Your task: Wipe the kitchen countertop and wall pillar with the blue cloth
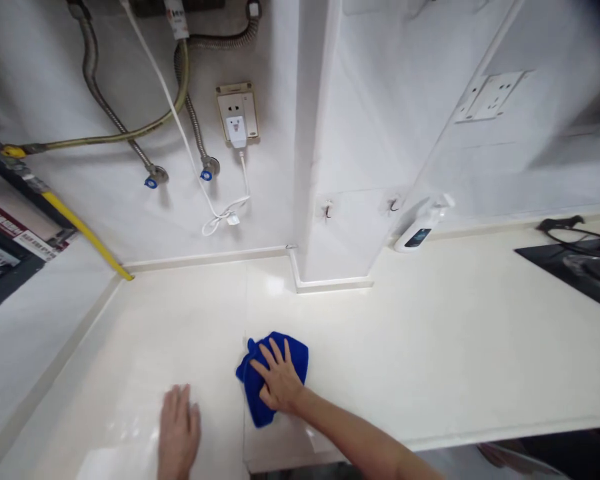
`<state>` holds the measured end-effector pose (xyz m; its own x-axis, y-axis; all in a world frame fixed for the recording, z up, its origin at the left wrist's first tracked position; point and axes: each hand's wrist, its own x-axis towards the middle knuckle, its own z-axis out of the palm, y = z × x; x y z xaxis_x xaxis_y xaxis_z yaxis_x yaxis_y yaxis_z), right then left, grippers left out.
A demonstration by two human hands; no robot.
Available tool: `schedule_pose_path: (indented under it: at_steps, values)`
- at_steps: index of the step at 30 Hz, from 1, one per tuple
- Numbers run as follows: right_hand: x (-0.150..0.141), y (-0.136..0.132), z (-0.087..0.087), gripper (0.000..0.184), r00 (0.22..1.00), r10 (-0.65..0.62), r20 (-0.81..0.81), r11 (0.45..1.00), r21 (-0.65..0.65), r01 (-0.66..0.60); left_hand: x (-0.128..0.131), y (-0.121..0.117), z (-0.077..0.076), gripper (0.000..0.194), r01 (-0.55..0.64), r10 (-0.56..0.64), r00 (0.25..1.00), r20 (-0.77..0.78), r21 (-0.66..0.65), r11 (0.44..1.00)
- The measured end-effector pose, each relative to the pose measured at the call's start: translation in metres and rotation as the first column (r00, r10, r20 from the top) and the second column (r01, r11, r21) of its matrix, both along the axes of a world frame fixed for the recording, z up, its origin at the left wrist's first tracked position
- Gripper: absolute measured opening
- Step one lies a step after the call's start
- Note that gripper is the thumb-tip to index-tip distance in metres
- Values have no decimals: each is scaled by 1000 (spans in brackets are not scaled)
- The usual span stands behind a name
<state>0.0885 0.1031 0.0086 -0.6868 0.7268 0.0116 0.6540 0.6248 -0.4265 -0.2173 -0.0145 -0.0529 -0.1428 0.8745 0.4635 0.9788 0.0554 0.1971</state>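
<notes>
Your right hand (280, 377) lies open, fingers spread, pressing down on a blue microfibre cloth (297, 357) near the front edge of the counter (390, 347). Your left hand (179, 433) is open too, fingers together, just left of the cloth.

we're looking down on a glossy cream countertop (380, 327) that runs around a boxed-in corner of the wall, edged at the back by a low white upstand (205, 257). a crumpled blue microfiber cloth (253, 393) lies near its front edge. at the back stands a white spray bottle (414, 233), and to the right we see a black gas hob (570, 273) with a dark cable (560, 225) looped at its far side.
</notes>
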Motion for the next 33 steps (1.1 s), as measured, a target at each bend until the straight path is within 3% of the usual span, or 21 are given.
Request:
schedule_pose_path:
  at_steps: [3, 5, 9, 11, 14, 16, 18, 25, 29, 33]
  values:
    - [23, -30, -14, 66, 1000, 18, -10, 999, 39, -17, -53, -18, 11, 58, -179, 179, 983, 28, -8, 984]
    - [56, -45, -26, 65, 999, -32, 16, 993, 111, 30, -67, -29, 20, 64, -316, 320, 946, 48, -83, 945]
    - [139, -70, -49, 68, 984, -172, 51, 934, 326, 146, -54, -43, 27, 70, -486, 503, 860, 85, -163, 859]
    - [175, -79, -56, 69, 980, -182, 81, 909, 395, 136, -42, -45, 26, 70, -532, 549, 828, 112, -151, 833]
    - [195, -86, -60, 71, 976, -178, 126, 884, 455, 102, -31, -44, 23, 68, -560, 582, 801, 141, -169, 811]
    - [181, -87, -58, 71, 975, -165, 151, 882, 465, 77, -29, -45, 22, 67, -564, 586, 797, 144, -172, 808]
    - [146, -86, -53, 72, 976, -100, 191, 899, 438, 7, -29, -46, 22, 66, -560, 583, 801, 140, -170, 811]
    - [-35, -90, -28, 75, 943, 184, 276, 962, 146, -230, -29, -51, 12, 63, -558, 583, 794, 171, -171, 812]
    - [-118, -102, -8, 72, 887, 413, 207, 909, -29, -416, -29, -53, 8, 63, -557, 583, 787, 203, -171, 813]
    - [-147, -106, 4, 66, 812, 574, 106, 819, -56, -571, -33, -54, 9, 63, -538, 567, 775, 280, -180, 824]
